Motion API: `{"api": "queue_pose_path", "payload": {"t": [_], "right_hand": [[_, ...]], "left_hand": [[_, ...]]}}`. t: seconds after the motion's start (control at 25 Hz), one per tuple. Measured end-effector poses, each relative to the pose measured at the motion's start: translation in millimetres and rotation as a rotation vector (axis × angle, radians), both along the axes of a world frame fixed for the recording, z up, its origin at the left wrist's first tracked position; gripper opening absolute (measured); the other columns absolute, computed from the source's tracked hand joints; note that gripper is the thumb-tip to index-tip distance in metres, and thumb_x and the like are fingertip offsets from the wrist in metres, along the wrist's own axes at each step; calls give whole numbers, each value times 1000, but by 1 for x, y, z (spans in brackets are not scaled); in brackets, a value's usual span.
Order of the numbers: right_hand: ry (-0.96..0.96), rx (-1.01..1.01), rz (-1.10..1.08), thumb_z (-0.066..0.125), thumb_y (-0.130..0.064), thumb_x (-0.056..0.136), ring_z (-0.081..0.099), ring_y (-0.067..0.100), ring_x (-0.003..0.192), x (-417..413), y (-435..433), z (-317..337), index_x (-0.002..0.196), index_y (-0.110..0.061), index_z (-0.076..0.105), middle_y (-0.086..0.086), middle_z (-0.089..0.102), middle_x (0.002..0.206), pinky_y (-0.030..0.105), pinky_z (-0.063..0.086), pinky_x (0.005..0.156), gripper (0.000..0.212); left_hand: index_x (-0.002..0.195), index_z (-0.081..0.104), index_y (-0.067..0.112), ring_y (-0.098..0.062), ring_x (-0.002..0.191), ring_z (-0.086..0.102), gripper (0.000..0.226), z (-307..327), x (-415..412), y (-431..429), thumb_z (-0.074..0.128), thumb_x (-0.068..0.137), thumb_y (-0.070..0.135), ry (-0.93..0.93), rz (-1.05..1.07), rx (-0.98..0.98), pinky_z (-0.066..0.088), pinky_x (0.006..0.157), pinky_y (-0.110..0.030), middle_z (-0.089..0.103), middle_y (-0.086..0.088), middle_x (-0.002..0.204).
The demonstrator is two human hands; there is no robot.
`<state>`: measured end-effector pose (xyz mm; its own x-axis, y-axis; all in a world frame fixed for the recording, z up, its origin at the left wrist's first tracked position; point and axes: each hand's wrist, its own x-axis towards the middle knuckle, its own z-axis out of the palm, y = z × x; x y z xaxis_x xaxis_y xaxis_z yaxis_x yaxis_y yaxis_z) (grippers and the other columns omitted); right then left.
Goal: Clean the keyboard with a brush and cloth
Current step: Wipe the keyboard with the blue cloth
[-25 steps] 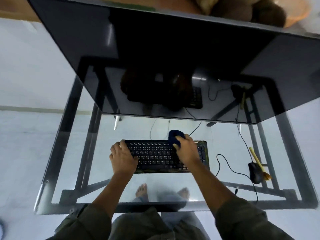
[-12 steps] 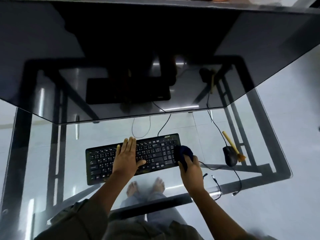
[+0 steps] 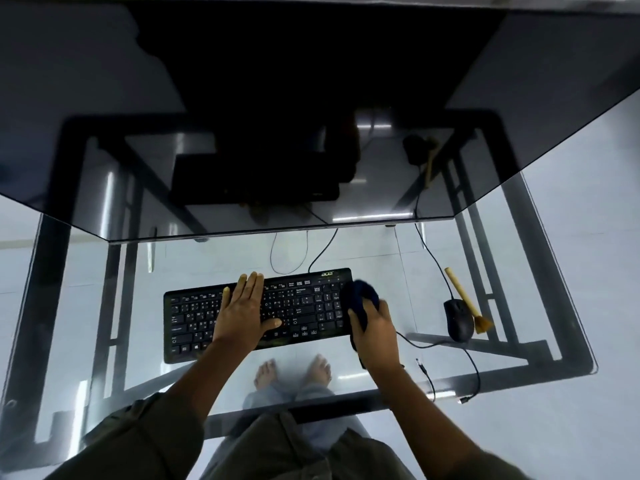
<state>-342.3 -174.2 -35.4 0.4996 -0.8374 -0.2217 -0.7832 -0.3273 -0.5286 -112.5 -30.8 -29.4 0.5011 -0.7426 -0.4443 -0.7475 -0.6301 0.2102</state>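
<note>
A black keyboard (image 3: pixel 304 306) lies on the glass desk (image 3: pixel 540 306), slightly turned. My left hand (image 3: pixel 244 311) rests flat on its middle keys, fingers spread, holding it down. My right hand (image 3: pixel 375 332) grips a dark blue cloth (image 3: pixel 360 299) pressed against the keyboard's right end. A brush with a pale wooden handle (image 3: pixel 464 297) lies on the desk far right, bristles toward me, untouched.
A black mouse (image 3: pixel 459 318) sits beside the brush, its cable looping toward my right wrist. A large dark monitor (image 3: pixel 311 116) leans over the back of the desk. Loose cable ends lie near the front right edge. My feet show through the glass.
My right hand with the cloth moved from the keyboard's top middle to its right end. My left hand shifted from the left end to the middle keys. The view swung left.
</note>
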Motion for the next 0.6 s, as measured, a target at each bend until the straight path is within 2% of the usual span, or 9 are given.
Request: {"api": "queue_pose_path", "payload": {"t": [0.12,0.28,0.32,0.44,0.48,0.52,0.6], "right_hand": [[11,24,-17,55,-32,99,64,34,94,-12,3,-2,136,-13,53,14,53,122,38,57,81,42],[-3,41,-143,50,-32,101,62,37,99,44,-47,6,133,-11,54,16,51,125,39,53,88,38],[0,15,-87,51,-31,100,61,37,101,58,-47,8,130,-12,56,16,50,127,40,53,89,35],[32,-110,348,58,-27,96,58,35,107,77,-24,12,122,-14,61,16,52,128,45,55,89,29],[48,-112,405,58,-27,96,58,35,108,75,-31,12,122,-14,61,16,52,127,44,56,89,29],[71,-88,357,57,-27,97,59,35,107,73,-45,12,123,-13,61,16,53,126,43,55,89,30],[102,-61,69,55,-29,98,60,37,104,68,-69,11,122,-10,59,17,52,123,43,54,87,31]], "left_hand": [[159,0,15,-19,154,-4,104,0,1,-2,56,86,65,3,13,-12,-3,123,-42,4,0,167],[159,2,17,-19,154,-3,106,0,0,-2,60,84,64,6,30,-10,-3,123,-43,7,1,167],[159,3,18,-19,155,-3,106,0,0,-1,61,84,64,7,33,-16,-2,123,-43,7,1,167],[159,4,19,-18,155,-2,105,0,0,0,61,83,64,11,44,-31,-2,123,-44,9,2,167],[159,4,19,-18,155,-2,105,0,1,0,61,84,64,10,44,-31,-3,123,-43,9,2,167],[159,3,19,-18,154,-3,105,0,1,0,60,84,65,9,40,-25,-3,123,-43,8,2,167],[159,0,19,-18,154,-4,106,0,1,0,59,84,65,11,35,-19,-4,122,-41,6,1,167]]}}
